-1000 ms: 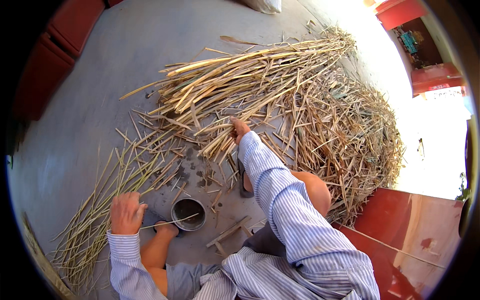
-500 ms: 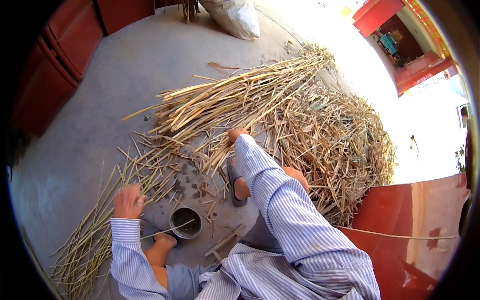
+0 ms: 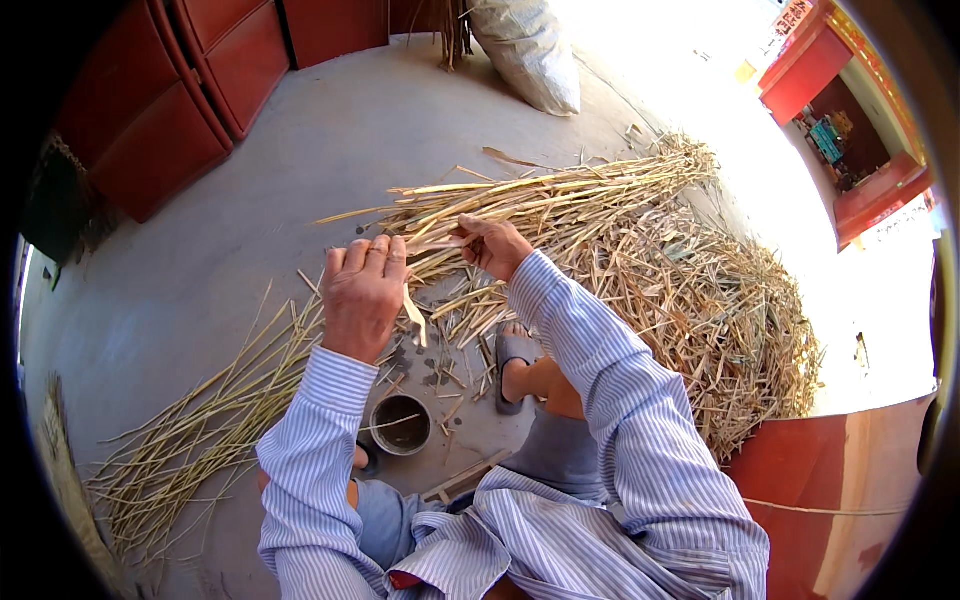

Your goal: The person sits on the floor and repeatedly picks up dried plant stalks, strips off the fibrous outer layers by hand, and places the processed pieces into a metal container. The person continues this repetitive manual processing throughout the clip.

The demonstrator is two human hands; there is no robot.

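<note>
My left hand [image 3: 364, 298], seen from its back, is closed with the fingers curled forward. A pale strip of dry leaf or peel [image 3: 414, 316] hangs beside its fingertips. My right hand [image 3: 493, 246] is raised to the right of it, thumb and fingers pinched on a dry stalk [image 3: 437, 246] that spans the gap between the hands. The left fingertips meet the stalk's other end, though the back of the hand hides most of that grip. Behind and below the hands lies a bundle of long straw-coloured stalks [image 3: 590, 180].
Stripped husks [image 3: 715, 310] form a big heap at right. Thin greenish stalks [image 3: 205, 440] spread at left. A round pot [image 3: 401, 424] with dark contents stands near my feet, by a small wooden piece [image 3: 468, 476]. A white sack [image 3: 525, 50] and red panels [image 3: 235, 60] are at the back.
My left hand has risen from the thin stalks at left toward the middle. My right hand has lifted from the bundle with a stalk. The view has shifted.
</note>
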